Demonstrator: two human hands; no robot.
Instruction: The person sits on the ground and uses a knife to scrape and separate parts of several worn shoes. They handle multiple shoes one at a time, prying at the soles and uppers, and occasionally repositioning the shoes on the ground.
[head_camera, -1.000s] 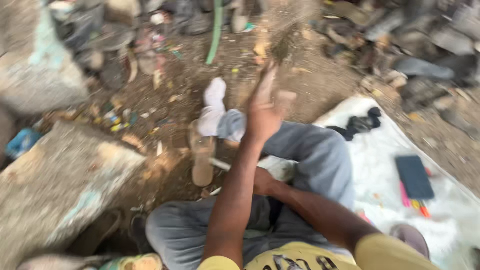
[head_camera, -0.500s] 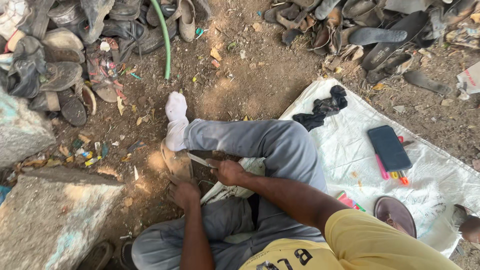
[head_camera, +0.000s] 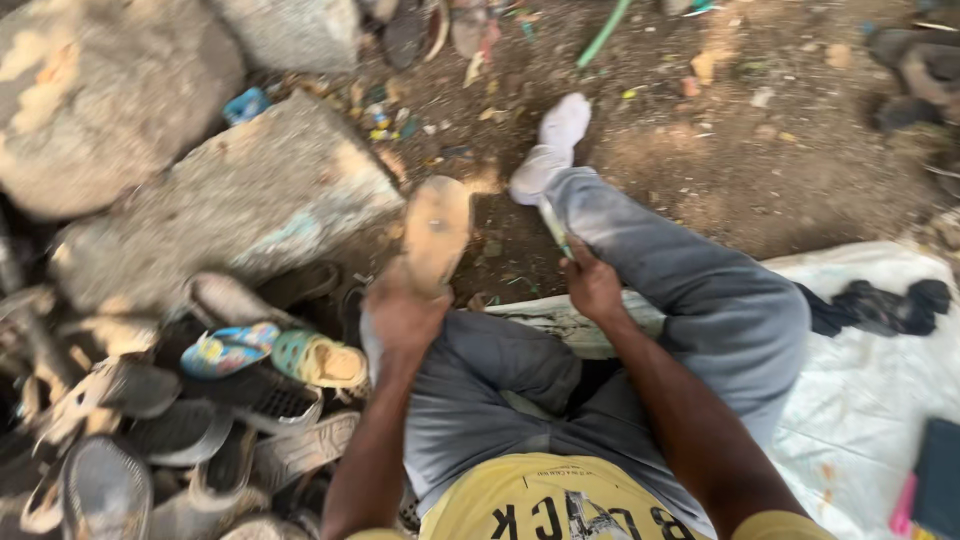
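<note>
Seated on dirt, the person's left hand (head_camera: 405, 312) grips a worn tan flat sandal sole (head_camera: 436, 232), now raised upright toward 12 o'clock vs. low by the knee a moment ago. Right hand (head_camera: 592, 285), apart at 3 o'clock, is closed on a thin blade-like tool (head_camera: 556, 228) against the grey trouser leg (head_camera: 690, 290). Pile of old shoes (head_camera: 200, 410) sits at 8 o'clock, grey stone slab (head_camera: 240, 200) at 10; sole looks turned for inspection, w/ tool clear of it.

Shoe sole (head_camera: 437, 232): tan, flat, elongated, dusty surface facing up, angled away over bare dirt, its near end gripped from below. Slender tool (head_camera: 553, 226): pale and thin, motion-blurred, lying against the grey trouser leg, just below the white sock
</note>
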